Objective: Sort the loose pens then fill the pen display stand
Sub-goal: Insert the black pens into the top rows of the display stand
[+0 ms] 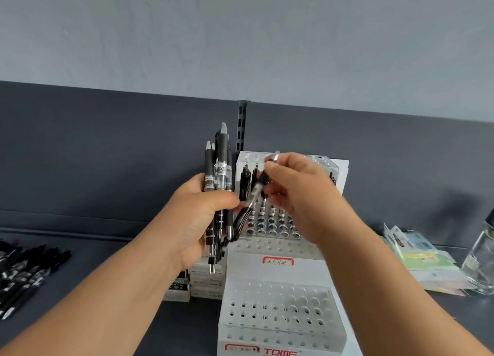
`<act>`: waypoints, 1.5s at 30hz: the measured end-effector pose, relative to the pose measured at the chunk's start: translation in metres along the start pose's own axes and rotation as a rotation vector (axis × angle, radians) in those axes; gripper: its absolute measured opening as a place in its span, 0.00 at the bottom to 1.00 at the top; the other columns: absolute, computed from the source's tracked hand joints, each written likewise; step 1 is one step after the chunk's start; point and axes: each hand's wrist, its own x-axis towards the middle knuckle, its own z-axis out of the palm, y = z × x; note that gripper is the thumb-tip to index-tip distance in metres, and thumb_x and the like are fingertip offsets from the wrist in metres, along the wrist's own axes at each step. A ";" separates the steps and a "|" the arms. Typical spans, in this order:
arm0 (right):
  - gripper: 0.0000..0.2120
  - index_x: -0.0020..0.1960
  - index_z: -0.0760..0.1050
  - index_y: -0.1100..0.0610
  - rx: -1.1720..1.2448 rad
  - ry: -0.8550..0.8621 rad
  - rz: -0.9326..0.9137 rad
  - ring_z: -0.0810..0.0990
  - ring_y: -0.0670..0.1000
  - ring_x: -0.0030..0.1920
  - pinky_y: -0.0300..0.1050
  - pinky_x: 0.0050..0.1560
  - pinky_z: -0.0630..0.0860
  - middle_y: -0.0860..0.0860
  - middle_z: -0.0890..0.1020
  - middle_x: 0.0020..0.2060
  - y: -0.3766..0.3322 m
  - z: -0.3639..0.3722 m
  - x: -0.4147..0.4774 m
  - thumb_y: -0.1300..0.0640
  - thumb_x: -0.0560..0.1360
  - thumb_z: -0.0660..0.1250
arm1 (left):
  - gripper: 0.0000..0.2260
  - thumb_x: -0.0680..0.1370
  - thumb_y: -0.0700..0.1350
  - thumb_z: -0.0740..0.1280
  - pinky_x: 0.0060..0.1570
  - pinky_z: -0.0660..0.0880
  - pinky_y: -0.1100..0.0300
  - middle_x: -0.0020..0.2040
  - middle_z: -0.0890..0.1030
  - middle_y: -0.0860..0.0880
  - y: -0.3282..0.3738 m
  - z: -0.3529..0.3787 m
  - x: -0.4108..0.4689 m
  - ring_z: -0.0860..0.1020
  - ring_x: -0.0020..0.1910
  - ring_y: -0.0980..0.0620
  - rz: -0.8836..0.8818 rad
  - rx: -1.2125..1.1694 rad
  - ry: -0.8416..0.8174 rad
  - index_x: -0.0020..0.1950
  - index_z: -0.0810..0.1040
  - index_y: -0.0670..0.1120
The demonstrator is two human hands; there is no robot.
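- A pen bundle [221, 168] is gripped by the left hand [195, 222], one pen [255, 191] pinched by the right hand [299, 192], above the display stand [275, 272].
- Loose pens [24, 272] are laid far left; packets [419, 259] and a jar [481, 259] (partly cropped) are set right.

light: even, diffuse, moderately bright; source not seen | shadows: soft, faint | glare: glints noted on pen display stand [275, 246] sockets | blur: right hand [302, 184] and its pen [255, 190] smeared | edges: glass jar [481, 262] stretched
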 end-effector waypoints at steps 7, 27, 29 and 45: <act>0.04 0.47 0.71 0.59 0.373 0.245 -0.053 0.78 0.49 0.32 0.40 0.35 0.79 0.56 0.78 0.35 -0.008 -0.035 0.004 0.66 0.78 0.62 | 0.11 0.74 0.30 0.66 0.33 0.81 0.56 0.50 0.81 0.39 0.000 0.003 0.004 0.85 0.43 0.45 -0.011 -0.117 0.058 0.54 0.74 0.41; 0.03 0.45 0.79 0.48 -0.675 0.134 -0.261 0.75 0.41 0.32 0.38 0.36 0.73 0.42 0.80 0.35 0.005 -0.031 -0.015 0.51 0.75 0.68 | 0.09 0.73 0.32 0.68 0.32 0.79 0.60 0.37 0.79 0.45 0.004 0.014 0.017 0.80 0.31 0.53 0.123 -0.208 0.153 0.49 0.75 0.43; 0.04 0.49 0.80 0.47 -0.732 -0.003 -0.350 0.74 0.38 0.31 0.34 0.34 0.70 0.40 0.79 0.36 -0.001 -0.020 -0.015 0.50 0.75 0.68 | 0.09 0.73 0.32 0.68 0.31 0.79 0.60 0.36 0.80 0.46 0.002 0.018 0.016 0.80 0.31 0.53 0.133 -0.169 0.141 0.50 0.75 0.43; 0.03 0.44 0.79 0.50 -0.350 0.185 -0.319 0.82 0.53 0.43 0.52 0.48 0.81 0.49 0.84 0.39 0.009 -0.011 0.014 0.58 0.75 0.68 | 0.09 0.73 0.35 0.70 0.36 0.80 0.58 0.35 0.81 0.48 -0.008 -0.004 0.020 0.81 0.34 0.53 0.018 -0.139 0.155 0.51 0.78 0.43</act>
